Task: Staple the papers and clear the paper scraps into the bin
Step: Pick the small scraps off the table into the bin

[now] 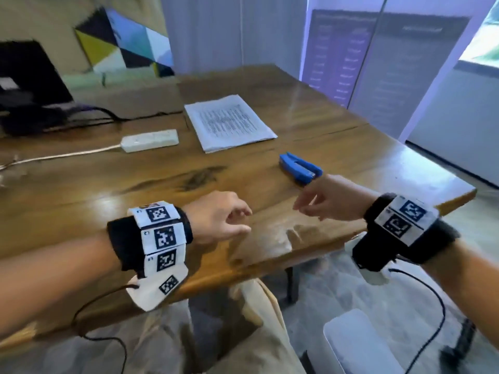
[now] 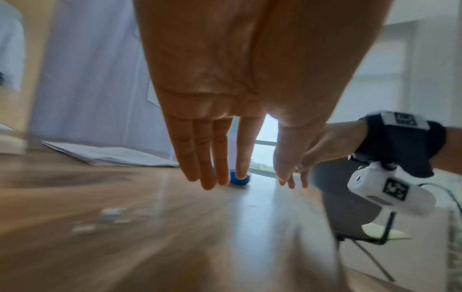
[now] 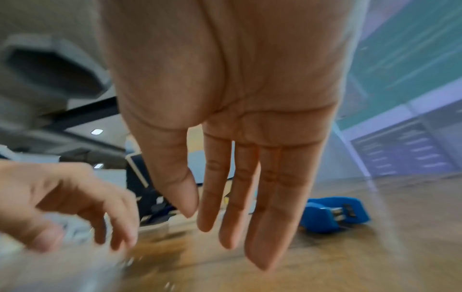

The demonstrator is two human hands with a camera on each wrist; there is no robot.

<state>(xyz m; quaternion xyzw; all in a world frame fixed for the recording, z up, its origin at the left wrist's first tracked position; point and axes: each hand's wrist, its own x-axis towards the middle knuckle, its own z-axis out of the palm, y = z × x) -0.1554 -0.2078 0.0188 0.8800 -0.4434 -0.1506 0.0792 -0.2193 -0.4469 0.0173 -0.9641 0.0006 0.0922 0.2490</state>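
Note:
A stack of printed papers (image 1: 229, 122) lies flat at the far middle of the wooden table (image 1: 135, 184). A blue stapler (image 1: 301, 168) lies on its side just past my right hand (image 1: 310, 203), which hovers over the table with straight fingers and holds nothing. The stapler (image 3: 332, 215) is to the right of that hand's fingertips (image 3: 257, 262). My left hand (image 1: 237, 221) hovers near the front edge, fingers relaxed and empty. Blurred small white scraps (image 2: 112, 214) lie on the table below my left hand (image 2: 260, 175).
A white power strip (image 1: 149, 140) with its cord lies left of the papers, black gear (image 1: 29, 90) behind it. A white rounded object (image 1: 359, 344) stands on the floor at the lower right. A grey chair (image 2: 350, 207) stands beside the table's right edge.

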